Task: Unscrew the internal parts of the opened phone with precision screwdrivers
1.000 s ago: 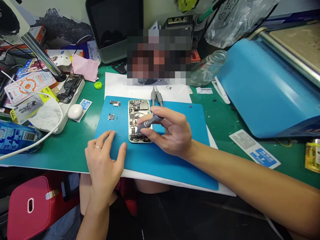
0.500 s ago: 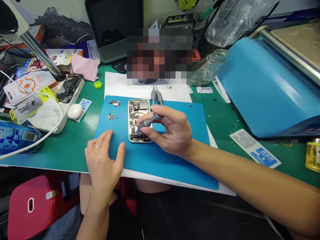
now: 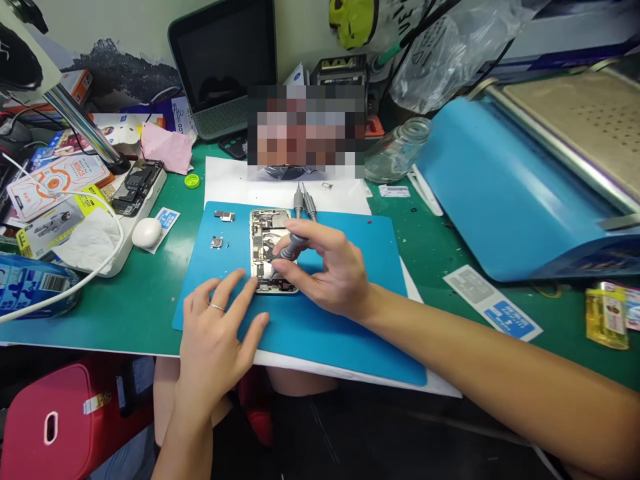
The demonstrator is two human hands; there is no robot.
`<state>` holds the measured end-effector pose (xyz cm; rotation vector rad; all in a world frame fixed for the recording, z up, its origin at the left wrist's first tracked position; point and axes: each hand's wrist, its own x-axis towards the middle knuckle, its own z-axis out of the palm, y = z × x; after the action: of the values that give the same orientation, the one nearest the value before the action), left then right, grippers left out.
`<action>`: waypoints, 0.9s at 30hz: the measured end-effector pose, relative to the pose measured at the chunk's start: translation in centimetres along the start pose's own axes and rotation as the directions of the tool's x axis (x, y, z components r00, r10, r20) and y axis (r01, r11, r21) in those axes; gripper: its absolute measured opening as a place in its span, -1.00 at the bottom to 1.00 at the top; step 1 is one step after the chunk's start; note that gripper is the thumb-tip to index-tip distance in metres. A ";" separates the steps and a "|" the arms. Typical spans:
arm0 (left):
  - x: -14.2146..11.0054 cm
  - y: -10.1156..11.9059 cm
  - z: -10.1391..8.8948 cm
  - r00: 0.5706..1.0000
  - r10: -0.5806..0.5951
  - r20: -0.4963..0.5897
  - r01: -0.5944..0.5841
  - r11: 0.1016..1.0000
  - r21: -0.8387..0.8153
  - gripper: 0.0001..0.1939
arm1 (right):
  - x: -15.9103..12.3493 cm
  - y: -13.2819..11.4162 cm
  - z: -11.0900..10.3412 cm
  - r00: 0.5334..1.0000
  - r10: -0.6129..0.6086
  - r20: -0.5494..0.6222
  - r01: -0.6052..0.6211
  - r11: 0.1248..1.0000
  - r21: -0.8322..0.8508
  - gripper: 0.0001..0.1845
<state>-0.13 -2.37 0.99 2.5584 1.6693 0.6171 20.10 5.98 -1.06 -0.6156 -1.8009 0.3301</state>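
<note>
An opened smartphone (image 3: 265,233) lies on a blue mat (image 3: 320,343), its inner boards and parts exposed. Over its lower half, my right hand (image 3: 323,263) pinches a grey screwdriver (image 3: 295,247); the tip is hidden by my fingers and the phone's insides. My left hand (image 3: 223,327), a ring on one finger, is spread over the mat with its index fingertip at the phone's lower left corner. Left of the phone sit a small metal part (image 3: 225,216), a second small part (image 3: 217,243) and tiny screws. Two more grey screwdrivers (image 3: 305,203) lie beyond the phone.
A glass jar (image 3: 400,150) leans at the back, beside a large blue-covered machine (image 3: 500,193). Left are a white earbud case (image 3: 147,233), another opened phone (image 3: 140,185) and a white cable (image 3: 107,257). A printed card (image 3: 493,303) lies right of the mat.
My left hand has moved right and spread its fingers, reaching the phone's corner. My right hand still holds the screwdriver, now more upright over the phone. The whole view has shifted slightly.
</note>
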 end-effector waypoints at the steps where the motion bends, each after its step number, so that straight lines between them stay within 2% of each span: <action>1: 0.0 0.0 -0.1 0.999 0.040 0.030 -0.040 0.999 0.001 -0.54 | 0.0 0.0 0.0 1.000 0.005 0.003 -0.005 1.000 -0.001 -0.32; 6: 0.1 -0.1 -0.3 0.987 0.120 0.110 -0.120 0.993 -0.006 -0.54 | 0.2 -0.1 0.0 0.999 0.031 0.014 -0.031 0.999 -0.027 -0.37; 16: 0.2 -0.2 -0.2 0.987 0.127 0.100 -0.124 0.991 -0.043 -0.55 | -0.1 0.0 0.2 0.995 0.082 0.063 -0.083 0.997 0.006 -0.44; 27: 0.2 -0.2 -0.3 0.984 0.133 0.115 -0.129 0.991 -0.042 -0.56 | -0.1 -0.2 0.2 0.992 0.118 0.036 -0.119 0.991 0.052 -0.41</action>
<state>-0.31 -2.17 1.26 2.6399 1.4513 0.4852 19.85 5.82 -1.12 -0.6841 -1.7843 0.4701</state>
